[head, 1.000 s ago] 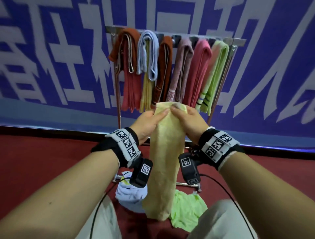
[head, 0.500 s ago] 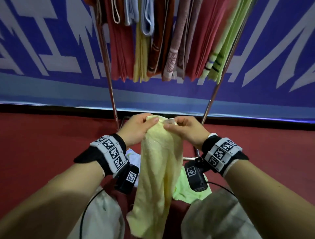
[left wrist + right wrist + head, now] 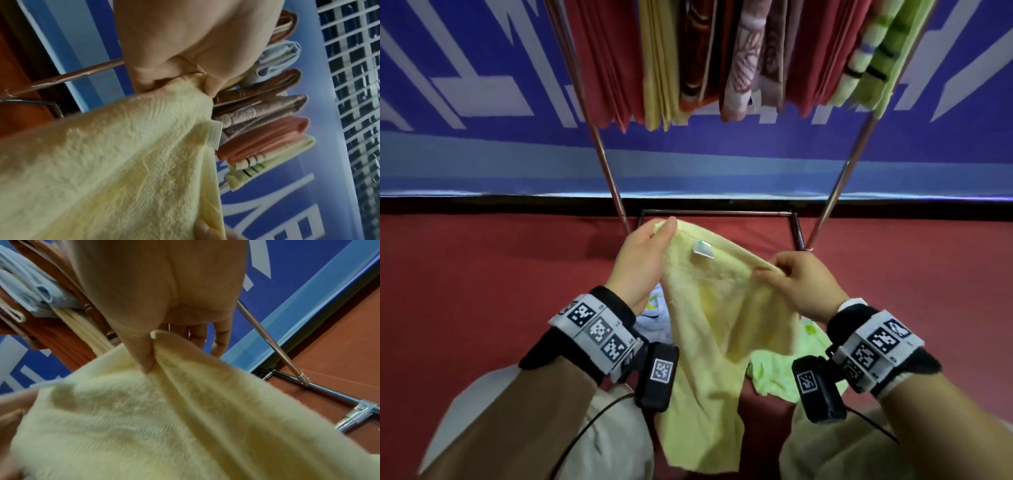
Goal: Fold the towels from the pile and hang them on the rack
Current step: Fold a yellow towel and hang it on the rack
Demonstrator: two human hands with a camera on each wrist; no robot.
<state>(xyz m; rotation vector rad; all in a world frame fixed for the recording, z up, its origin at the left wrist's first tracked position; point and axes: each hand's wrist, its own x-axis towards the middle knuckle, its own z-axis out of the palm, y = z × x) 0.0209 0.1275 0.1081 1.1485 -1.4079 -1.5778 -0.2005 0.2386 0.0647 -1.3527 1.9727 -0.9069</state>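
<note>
A pale yellow towel (image 3: 709, 359) hangs between my hands, low in front of the rack (image 3: 606, 161). My left hand (image 3: 650, 246) pinches its top left corner, and my right hand (image 3: 780, 270) pinches the top edge further right. A small white label (image 3: 703, 247) shows on the stretched edge. The left wrist view shows the yellow towel (image 3: 123, 162) gripped at its corner by my left hand (image 3: 197, 81). In the right wrist view, thumb and finger of my right hand (image 3: 152, 352) pinch a fold of the yellow towel (image 3: 144, 418).
Several folded towels (image 3: 739, 51) in red, yellow, brown, pink and green hang from the rack above. A white-blue towel (image 3: 654, 315) and a light green towel (image 3: 774, 373) lie on the red floor (image 3: 482, 291) under the held one. A blue banner (image 3: 465, 85) stands behind.
My hands have dropped lower and moved apart, spreading the towel's top edge; the label now shows. The view has tilted down, so the rack's top bar is out of sight.
</note>
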